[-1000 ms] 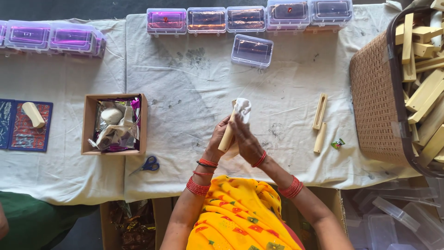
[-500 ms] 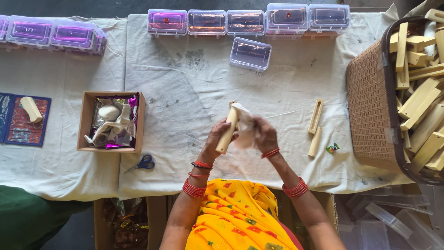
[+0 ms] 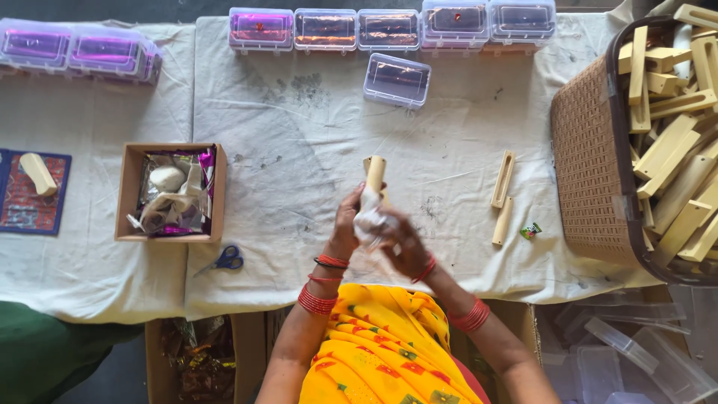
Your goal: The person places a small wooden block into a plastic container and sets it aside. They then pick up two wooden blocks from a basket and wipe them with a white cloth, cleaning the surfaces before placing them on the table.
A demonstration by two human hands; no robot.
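My left hand (image 3: 346, 223) grips a cream-coloured wooden piece (image 3: 375, 170) that points upright, away from me. My right hand (image 3: 404, 243) holds a crumpled white cloth (image 3: 370, 218) pressed against the lower part of that piece. Both hands are over the near middle of the white-covered table (image 3: 299, 135). Two more cream wooden pieces (image 3: 502, 179) lie on the cloth to the right of my hands.
A brown basket (image 3: 591, 164) full of cream wooden pieces stands at the right. A cardboard box (image 3: 127, 194) of wrappers sits at the left, blue-handled scissors (image 3: 222, 261) beside it. Clear plastic cases (image 3: 396, 78) line the far edge. A small green wrapper (image 3: 530, 230) lies near the basket.
The wooden piece has turned from tilted to nearly upright, and my right hand with the cloth has slid down along it towards me.
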